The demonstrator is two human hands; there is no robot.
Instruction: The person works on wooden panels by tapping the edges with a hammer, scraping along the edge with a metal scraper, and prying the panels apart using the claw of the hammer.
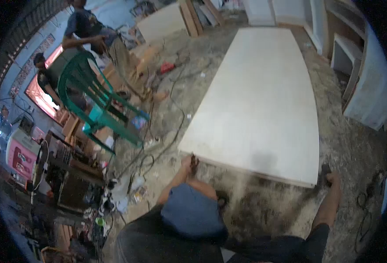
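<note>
A large pale wooden panel [259, 101] lies flat on the floor in front of me. My left hand [187, 164] is closed at its near left corner, against the edge. Something small and dark shows at those fingers, too blurred to name. Beside the near right corner, my right hand [332, 178] grips a dark, block-ended tool [326, 168], which stands just off the panel's edge. Blue-grey cloth [193, 212] bulges up between my arms, apparently over a bent knee.
A green plastic chair [94, 94] stands on the left, with a person [90, 33] behind it and another person [48, 83] farther left. White cabinet pieces [364, 83] stand at right. Cables [171, 140], a pink-and-white box [20, 155] and clutter lie left. Boards [162, 24] lean at the back.
</note>
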